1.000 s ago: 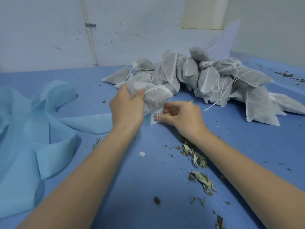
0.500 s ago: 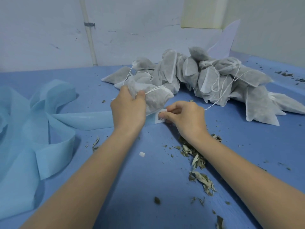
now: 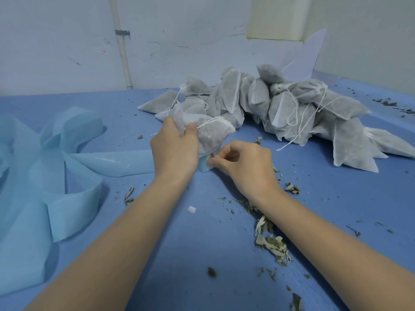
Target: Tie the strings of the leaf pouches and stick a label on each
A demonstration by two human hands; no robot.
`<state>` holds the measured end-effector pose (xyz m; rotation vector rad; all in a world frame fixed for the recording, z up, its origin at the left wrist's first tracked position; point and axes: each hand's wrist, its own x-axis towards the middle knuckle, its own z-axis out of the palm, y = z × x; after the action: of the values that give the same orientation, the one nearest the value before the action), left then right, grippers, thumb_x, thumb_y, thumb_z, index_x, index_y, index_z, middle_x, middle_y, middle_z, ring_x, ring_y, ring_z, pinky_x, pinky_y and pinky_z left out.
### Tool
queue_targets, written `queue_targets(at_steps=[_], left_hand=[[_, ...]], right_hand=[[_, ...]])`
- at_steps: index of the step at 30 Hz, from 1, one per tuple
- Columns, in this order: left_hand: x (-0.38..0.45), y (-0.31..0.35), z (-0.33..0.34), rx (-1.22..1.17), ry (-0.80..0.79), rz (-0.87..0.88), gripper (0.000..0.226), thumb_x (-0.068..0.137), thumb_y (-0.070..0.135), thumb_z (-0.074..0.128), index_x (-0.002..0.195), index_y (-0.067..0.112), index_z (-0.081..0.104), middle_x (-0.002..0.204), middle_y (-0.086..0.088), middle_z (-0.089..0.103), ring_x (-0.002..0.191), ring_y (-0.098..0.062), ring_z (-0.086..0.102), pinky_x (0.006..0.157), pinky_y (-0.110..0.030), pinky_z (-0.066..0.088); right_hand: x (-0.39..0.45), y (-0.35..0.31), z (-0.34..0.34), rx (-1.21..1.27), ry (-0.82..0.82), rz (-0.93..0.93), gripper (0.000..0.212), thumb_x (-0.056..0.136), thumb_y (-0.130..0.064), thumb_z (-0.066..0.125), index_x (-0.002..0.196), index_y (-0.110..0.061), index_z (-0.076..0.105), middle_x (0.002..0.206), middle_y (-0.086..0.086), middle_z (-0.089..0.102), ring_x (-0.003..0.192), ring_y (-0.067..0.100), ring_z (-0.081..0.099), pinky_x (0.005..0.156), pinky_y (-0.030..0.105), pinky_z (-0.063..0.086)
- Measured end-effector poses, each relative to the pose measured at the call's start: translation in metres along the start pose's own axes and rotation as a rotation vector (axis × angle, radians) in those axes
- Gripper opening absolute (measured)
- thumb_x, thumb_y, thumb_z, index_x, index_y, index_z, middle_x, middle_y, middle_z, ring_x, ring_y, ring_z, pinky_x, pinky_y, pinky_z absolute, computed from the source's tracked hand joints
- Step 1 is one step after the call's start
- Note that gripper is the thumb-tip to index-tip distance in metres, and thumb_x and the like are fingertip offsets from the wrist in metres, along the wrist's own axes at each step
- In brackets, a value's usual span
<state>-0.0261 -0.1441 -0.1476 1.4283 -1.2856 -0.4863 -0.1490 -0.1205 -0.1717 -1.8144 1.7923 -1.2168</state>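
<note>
Blue cloth covers the surface (image 3: 202,243) under my arms, with a scuffed white wall behind it. My left hand (image 3: 174,151) grips a pouch (image 3: 211,133) by its gathered neck, thumb and fingers curled round the fabric, so the pouch hangs just past my knuckles. Its string (image 3: 207,122) runs across the top; I cannot tell whether a knot is in it. My right hand (image 3: 243,163) is curled, and thumb and forefinger pinch a small white label (image 3: 210,158) right at the pouch's lower edge, in the gap between my two hands. Only a sliver of the label shows, with a dark printed mark, so I cannot say if it is already stuck down or only held against the fabric.

Beyond my right hand lies the pile (image 3: 292,104) of other pouches, with loose strings trailing off several of them. I see no labels on any from here, though many faces are turned away. My guess is that most of the job is ahead: this one pouch is at its labelling step and the heap is waiting for tying and labels.

To the left of my left hand, a light-blue backing strip (image 3: 56,167) curls in loops. Dry leaf bits (image 3: 272,243) lie scattered beneath my right forearm.
</note>
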Motion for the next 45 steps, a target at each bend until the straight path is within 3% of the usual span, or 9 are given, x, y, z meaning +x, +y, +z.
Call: queue_targets(at_steps=[6, 11, 15, 18, 23, 29, 34, 41, 45], left_hand=[[0.000, 0.001, -0.001, -0.006, -0.003, 0.012, 0.015, 0.093, 0.028, 0.051, 0.092, 0.013, 0.049, 0.079, 0.004, 0.048, 0.083, -0.019, 0.041, 0.060, -0.021, 0.021], [0.000, 0.001, -0.004, -0.076, -0.004, 0.058, 0.019, 0.092, 0.029, 0.054, 0.095, 0.010, 0.056, 0.074, 0.009, 0.051, 0.084, -0.020, 0.047, 0.061, -0.024, 0.025], [-0.001, 0.002, -0.009, -0.180, -0.054, 0.157, 0.011, 0.090, 0.027, 0.059, 0.092, 0.017, 0.060, 0.076, 0.010, 0.059, 0.073, -0.009, 0.052, 0.060, -0.014, 0.035], [-0.004, 0.006, -0.011, -0.209, -0.179, 0.211, 0.015, 0.087, 0.020, 0.062, 0.079, 0.030, 0.056, 0.068, 0.016, 0.055, 0.064, 0.005, 0.048, 0.061, -0.011, 0.035], [-0.011, 0.013, -0.013, -0.368, -0.421, 0.209, 0.018, 0.080, 0.014, 0.067, 0.098, 0.013, 0.065, 0.096, -0.008, 0.068, 0.097, -0.028, 0.061, 0.089, -0.047, 0.049], [-0.011, 0.015, -0.013, -0.463, -0.563, 0.207, 0.024, 0.085, -0.003, 0.059, 0.093, 0.020, 0.063, 0.086, 0.008, 0.066, 0.082, -0.003, 0.061, 0.072, -0.015, 0.048], [-0.012, 0.017, -0.012, -0.563, -0.585, 0.100, 0.023, 0.069, 0.003, 0.067, 0.089, 0.013, 0.066, 0.082, 0.000, 0.069, 0.079, -0.013, 0.064, 0.072, -0.022, 0.050], [-0.019, 0.015, -0.003, -0.420, -0.486, 0.105, 0.041, 0.068, 0.000, 0.079, 0.106, 0.006, 0.064, 0.092, -0.004, 0.071, 0.078, -0.009, 0.067, 0.068, -0.019, 0.053], [-0.022, 0.016, 0.001, -0.418, -0.505, 0.065, 0.046, 0.062, -0.004, 0.081, 0.103, 0.006, 0.064, 0.090, -0.006, 0.073, 0.080, -0.015, 0.070, 0.075, -0.030, 0.057]], right_hand=[[-0.010, -0.012, -0.003, -0.066, -0.154, -0.017, 0.025, 0.062, -0.045, 0.085, 0.060, -0.033, 0.064, 0.072, 0.001, 0.066, 0.071, 0.017, 0.059, 0.069, 0.032, 0.046], [-0.009, -0.016, -0.021, -0.095, -0.219, -0.098, 0.022, 0.062, -0.041, 0.086, 0.072, -0.030, 0.069, 0.138, 0.003, 0.047, 0.131, 0.015, 0.040, 0.091, 0.021, 0.031], [-0.005, -0.024, -0.040, 0.009, -0.122, -0.215, 0.018, 0.067, -0.036, 0.084, 0.070, -0.036, 0.066, 0.144, -0.008, 0.040, 0.130, 0.010, 0.038, 0.098, 0.019, 0.027], [-0.003, -0.025, -0.047, 0.090, -0.089, -0.249, 0.017, 0.068, -0.035, 0.081, 0.070, -0.037, 0.064, 0.139, -0.013, 0.043, 0.127, 0.005, 0.040, 0.104, 0.023, 0.030], [0.005, -0.019, -0.056, 0.119, -0.014, -0.230, 0.017, 0.072, -0.032, 0.079, 0.072, -0.035, 0.063, 0.128, -0.015, 0.051, 0.120, -0.001, 0.046, 0.103, 0.024, 0.037], [0.006, -0.015, -0.061, 0.231, -0.032, -0.134, 0.016, 0.074, -0.027, 0.081, 0.073, -0.025, 0.064, 0.096, -0.002, 0.070, 0.093, 0.018, 0.065, 0.086, 0.044, 0.053], [0.007, -0.011, -0.057, 0.315, -0.021, -0.085, 0.043, 0.074, -0.026, 0.081, 0.106, -0.029, 0.053, 0.098, -0.007, 0.070, 0.092, 0.012, 0.066, 0.078, 0.029, 0.055], [0.009, -0.009, -0.057, 0.494, -0.048, -0.033, 0.024, 0.079, -0.030, 0.075, 0.100, -0.020, 0.068, 0.098, -0.006, 0.071, 0.096, 0.006, 0.066, 0.083, 0.023, 0.054], [0.009, -0.008, -0.049, 0.507, 0.113, -0.034, 0.010, 0.079, -0.024, 0.078, 0.085, -0.021, 0.071, 0.080, -0.006, 0.072, 0.079, 0.007, 0.068, 0.069, 0.020, 0.053]])
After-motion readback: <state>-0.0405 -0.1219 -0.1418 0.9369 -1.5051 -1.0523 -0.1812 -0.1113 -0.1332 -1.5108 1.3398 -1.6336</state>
